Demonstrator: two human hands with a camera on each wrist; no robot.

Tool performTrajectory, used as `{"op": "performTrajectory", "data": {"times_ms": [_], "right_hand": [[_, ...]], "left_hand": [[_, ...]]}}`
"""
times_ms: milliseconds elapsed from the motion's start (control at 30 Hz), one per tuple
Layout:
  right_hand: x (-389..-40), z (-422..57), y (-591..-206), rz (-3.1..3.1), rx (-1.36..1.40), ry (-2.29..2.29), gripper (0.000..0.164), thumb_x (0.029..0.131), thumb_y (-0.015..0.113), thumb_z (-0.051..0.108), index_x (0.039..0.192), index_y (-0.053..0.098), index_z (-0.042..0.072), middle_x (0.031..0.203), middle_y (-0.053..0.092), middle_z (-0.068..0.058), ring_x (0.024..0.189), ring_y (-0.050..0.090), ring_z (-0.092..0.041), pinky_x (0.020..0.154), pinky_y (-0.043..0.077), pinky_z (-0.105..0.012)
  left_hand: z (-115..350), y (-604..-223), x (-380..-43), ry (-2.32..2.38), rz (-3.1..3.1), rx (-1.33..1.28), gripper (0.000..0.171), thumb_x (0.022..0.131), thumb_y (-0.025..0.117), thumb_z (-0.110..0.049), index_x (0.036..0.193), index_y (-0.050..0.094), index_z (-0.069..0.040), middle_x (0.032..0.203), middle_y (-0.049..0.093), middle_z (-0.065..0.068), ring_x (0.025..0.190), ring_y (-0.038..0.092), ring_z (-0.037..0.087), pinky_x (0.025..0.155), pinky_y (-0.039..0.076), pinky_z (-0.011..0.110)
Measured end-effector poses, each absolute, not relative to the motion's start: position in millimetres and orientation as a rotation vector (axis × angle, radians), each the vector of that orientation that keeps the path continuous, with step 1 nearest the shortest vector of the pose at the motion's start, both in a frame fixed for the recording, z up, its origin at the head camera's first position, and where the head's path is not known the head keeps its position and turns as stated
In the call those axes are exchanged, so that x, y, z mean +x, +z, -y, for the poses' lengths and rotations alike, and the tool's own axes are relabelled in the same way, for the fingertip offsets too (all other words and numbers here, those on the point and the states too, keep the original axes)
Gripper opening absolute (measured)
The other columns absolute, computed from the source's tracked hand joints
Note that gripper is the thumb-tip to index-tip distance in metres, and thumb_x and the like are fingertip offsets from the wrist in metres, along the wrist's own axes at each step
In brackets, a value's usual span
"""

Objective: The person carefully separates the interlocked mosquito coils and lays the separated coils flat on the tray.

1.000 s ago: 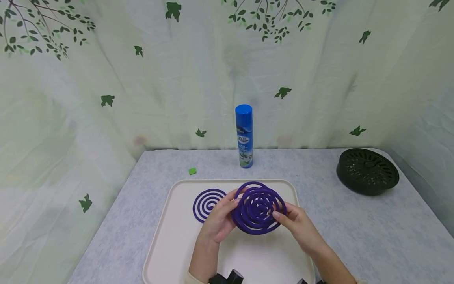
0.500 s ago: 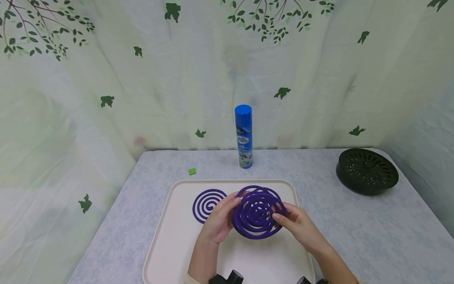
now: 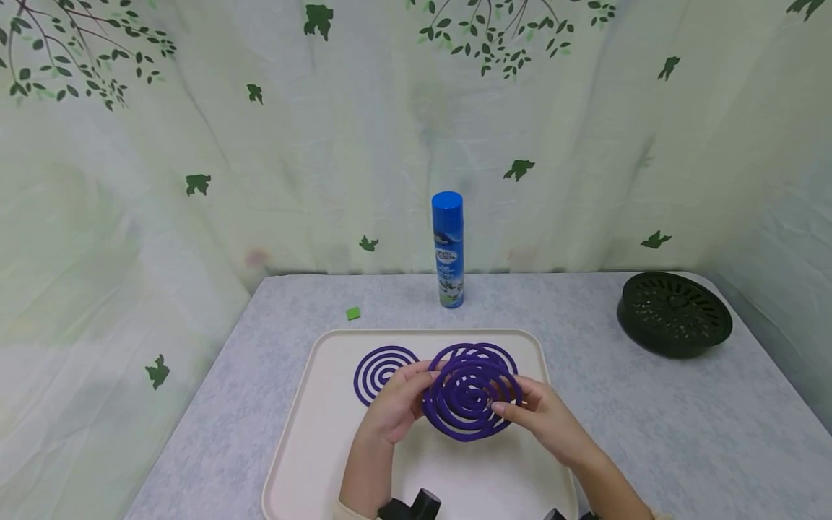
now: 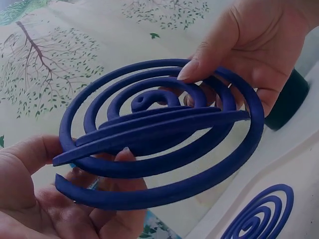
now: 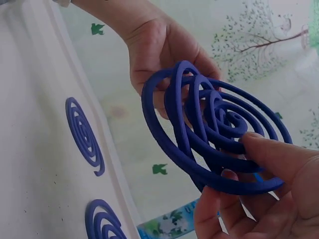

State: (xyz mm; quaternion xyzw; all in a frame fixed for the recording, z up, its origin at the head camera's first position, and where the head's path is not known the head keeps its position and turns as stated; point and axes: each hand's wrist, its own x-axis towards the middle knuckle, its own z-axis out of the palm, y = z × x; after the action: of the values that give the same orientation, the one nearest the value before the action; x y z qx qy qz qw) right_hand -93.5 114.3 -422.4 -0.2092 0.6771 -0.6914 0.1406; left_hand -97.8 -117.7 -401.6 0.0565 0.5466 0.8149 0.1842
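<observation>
Two dark purple-blue mosquito coils (image 3: 464, 426) are held overlapped and threaded through each other above the tray, crossing at an angle in both wrist views. My left hand (image 3: 393, 408) grips their left side, its fingers partly behind them. From the right, my right hand (image 3: 552, 422) pinches the front coil, thumb on its face. In the left wrist view, the right thumb presses on the flat rings of a coil (image 4: 164, 196). Another mosquito coil (image 3: 370, 375) lies flat on the tray, left of the hands. The right wrist view shows two coils on the tray, the nearer one (image 5: 94, 226) cut off.
A cream tray (image 3: 302, 440) lies under the hands on a grey table (image 3: 208, 404). Behind it stand a blue spray can (image 3: 448, 260) and, to its left, a small green piece (image 3: 353, 313). A round black holder with a slotted top (image 3: 674, 314) sits at the back right.
Both hands and the held coils have lowered a little. The front coil has tilted and shifted slightly left, and the rings overlap differently. The coil on the left of the tray has stayed put.
</observation>
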Motion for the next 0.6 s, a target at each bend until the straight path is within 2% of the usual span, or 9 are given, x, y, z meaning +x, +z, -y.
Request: {"op": "performTrajectory", "data": {"times_ms": [167, 367, 500, 600], "right_hand": [[-94.3, -114.9, -420.4, -1.988, -0.566, -2.005, 0.028, 0.087, 0.059, 0.010, 0.105, 0.057, -0.010, 0.096, 0.063, -0.007, 0.089, 0.058, -0.013, 0.076, 0.049, -0.028], [-93.5, -116.1, -417.7, -1.986, -0.495, -1.989, 0.031, 0.088, 0.058, 0.014, 0.108, 0.057, -0.009, 0.098, 0.064, -0.007, 0.091, 0.058, -0.014, 0.076, 0.049, -0.029], [-93.1, -116.5, -417.3, -1.952, -0.507, -2.003, 0.031, 0.087, 0.058, 0.012, 0.108, 0.055, -0.011, 0.097, 0.064, -0.008, 0.089, 0.059, -0.016, 0.076, 0.049, -0.030], [-93.2, -116.4, -418.3, -1.923, -0.538, -2.014, 0.031, 0.086, 0.059, 0.009, 0.108, 0.055, -0.013, 0.097, 0.065, -0.008, 0.091, 0.060, -0.018, 0.079, 0.048, -0.029]], "left_hand": [[116.5, -402.9, -99.2, 2.273, -1.536, 0.180, 0.019, 0.090, 0.047, -0.009, 0.095, 0.065, -0.013, 0.082, 0.065, -0.003, 0.069, 0.060, 0.006, 0.063, 0.049, 0.020], [115.3, -402.1, -98.7, 2.279, -1.514, 0.148, 0.018, 0.090, 0.047, -0.008, 0.099, 0.062, -0.010, 0.087, 0.066, -0.001, 0.072, 0.061, 0.007, 0.066, 0.049, 0.020], [113.5, -402.3, -98.9, 2.292, -1.484, 0.122, 0.018, 0.090, 0.049, -0.008, 0.103, 0.061, -0.006, 0.090, 0.066, 0.001, 0.076, 0.062, 0.009, 0.069, 0.050, 0.022], [112.3, -403.1, -99.1, 2.296, -1.462, 0.129, 0.017, 0.089, 0.049, -0.007, 0.100, 0.063, -0.007, 0.089, 0.066, 0.001, 0.077, 0.062, 0.009, 0.070, 0.050, 0.022]]}}
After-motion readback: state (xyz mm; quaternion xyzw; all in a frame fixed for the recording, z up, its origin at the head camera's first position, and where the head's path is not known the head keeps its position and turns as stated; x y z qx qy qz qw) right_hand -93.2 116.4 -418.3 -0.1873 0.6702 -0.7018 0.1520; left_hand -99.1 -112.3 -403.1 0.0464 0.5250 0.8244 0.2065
